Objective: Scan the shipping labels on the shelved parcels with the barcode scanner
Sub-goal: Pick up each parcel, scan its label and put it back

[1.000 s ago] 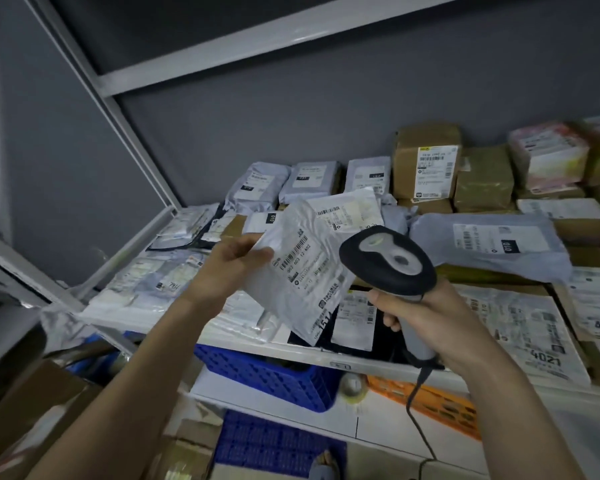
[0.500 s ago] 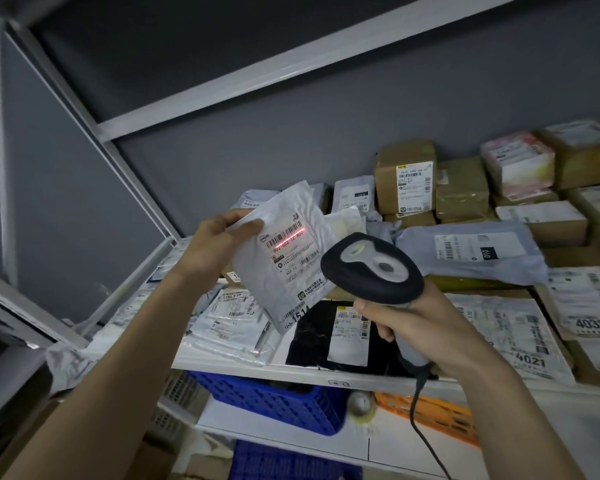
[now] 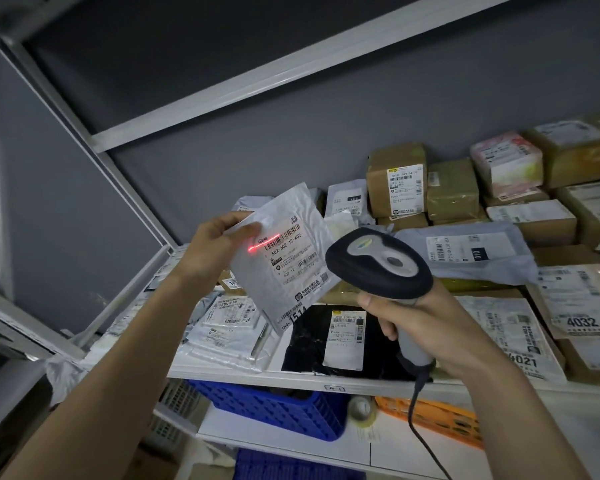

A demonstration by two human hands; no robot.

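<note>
Red laser light [image 3: 264,243] now falls across the top barcode and runs off the label's left edge onto the bare plastic of the thin grey plastic mailer bag [image 3: 284,261]; half a second ago the line sat wholly on the barcode. The bag has also risen a little in the frame and tipped further, so its printed white shipping label [image 3: 293,258] slants up to the right.

At centre left, the left hand [image 3: 210,251] is raised on an outstretched forearm and pinches the bag's upper left edge, thumb on the front face, fingers curled behind it. The bag is held in the air above the white metal shelf [image 3: 326,379], clear of the parcels lying there.

Lower right of centre, the right hand [image 3: 426,336] is wrapped around the grey handle of the black and grey corded barcode scanner [image 3: 381,265], index finger curled at the front. Its head points up and left at the bag, just beside the bag's right edge. Its cable hangs down toward the bottom of the frame.

A black plastic parcel [image 3: 312,344] lies on the shelf below the bag.
</note>
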